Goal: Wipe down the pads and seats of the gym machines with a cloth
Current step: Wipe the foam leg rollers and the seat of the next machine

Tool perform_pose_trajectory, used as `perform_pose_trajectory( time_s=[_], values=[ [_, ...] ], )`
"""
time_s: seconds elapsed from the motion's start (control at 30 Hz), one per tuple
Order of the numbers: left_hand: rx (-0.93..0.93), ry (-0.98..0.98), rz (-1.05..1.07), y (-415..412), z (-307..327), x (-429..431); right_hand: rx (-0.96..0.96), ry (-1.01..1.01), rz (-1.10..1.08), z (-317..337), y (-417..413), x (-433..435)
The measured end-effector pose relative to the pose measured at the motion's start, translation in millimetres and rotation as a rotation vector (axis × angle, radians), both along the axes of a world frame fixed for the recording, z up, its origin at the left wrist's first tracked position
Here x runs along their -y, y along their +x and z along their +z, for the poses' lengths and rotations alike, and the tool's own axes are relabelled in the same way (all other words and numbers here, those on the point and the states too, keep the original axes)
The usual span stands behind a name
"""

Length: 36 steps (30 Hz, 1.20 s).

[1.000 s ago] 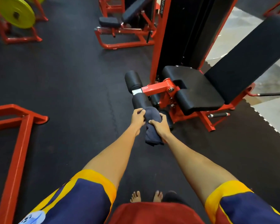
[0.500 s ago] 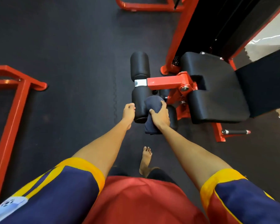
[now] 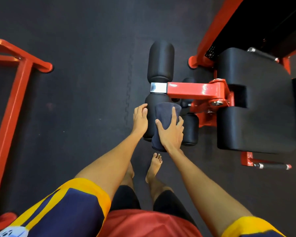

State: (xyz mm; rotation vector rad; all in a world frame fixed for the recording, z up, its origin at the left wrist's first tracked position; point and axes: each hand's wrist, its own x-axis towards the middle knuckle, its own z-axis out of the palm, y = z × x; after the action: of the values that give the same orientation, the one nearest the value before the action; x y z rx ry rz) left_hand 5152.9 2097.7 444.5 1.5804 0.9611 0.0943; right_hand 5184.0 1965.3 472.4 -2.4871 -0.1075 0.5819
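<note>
Pressing dark-blue folded cloth (image 3: pixel 166 115) onto black foam roller pad (image 3: pixel 157 98): right hand (image 3: pixel 171 132) fingers spread flat, left hand (image 3: pixel 140 120) fingers straight alongside. Unpinched cloth may slip; pad may rotate.

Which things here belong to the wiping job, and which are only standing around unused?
Job: cloth; right hand pressing it on the near roller pad; left hand resting against that pad; far roller pad; seat.
Standing by: red frame at left; handle at lower right; floor mats.
</note>
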Motion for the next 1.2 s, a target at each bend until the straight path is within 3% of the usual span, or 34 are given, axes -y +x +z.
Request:
perform_pose_trajectory(
  time_s=[0.13, 0.33, 0.47, 0.6, 0.8, 0.87, 0.93, 1.03, 1.07, 1.17, 1.2],
  values=[
    [0.082, 0.051, -0.059, 7, -22, -3, 0.081, -0.038, 0.055, -14, 23, -17],
    [0.118, 0.039, -0.069, 3, -29, 9, 0.046, 0.042, 0.1, -19, 84, -58],
    [0.115, -0.011, -0.058, 2, -28, 10, 0.152, 0.083, 0.128, -21, 26, -29],
    [0.157, -0.076, -0.056, 0, -34, 10, 0.109, 0.115, 0.103, -24, -26, 2],
    [0.11, -0.023, -0.087, 6, -40, 11, 0.17, 0.02, 0.146, -26, 56, -56],
    [0.129, 0.01, -0.108, 4, -42, 10, 0.14, 0.072, 0.094, -28, 71, -64],
    [0.139, 0.01, -0.109, 3, -43, 10, 0.074, 0.156, -0.092, -35, 70, -51],
    [0.115, 0.028, -0.108, 3, -39, 11, -0.236, 0.179, -0.479, -42, 58, -30],
    [0.108, 0.027, -0.11, 3, -39, 10, -0.207, 0.145, -0.435, -41, 50, -30],
    [0.098, -0.003, -0.097, 2, -38, 11, 0.183, 0.098, 0.079, -33, 28, -32],
    [0.099, -0.019, -0.095, 2, -37, 12, 0.234, 0.114, 0.175, -33, 31, -32]
  ],
)
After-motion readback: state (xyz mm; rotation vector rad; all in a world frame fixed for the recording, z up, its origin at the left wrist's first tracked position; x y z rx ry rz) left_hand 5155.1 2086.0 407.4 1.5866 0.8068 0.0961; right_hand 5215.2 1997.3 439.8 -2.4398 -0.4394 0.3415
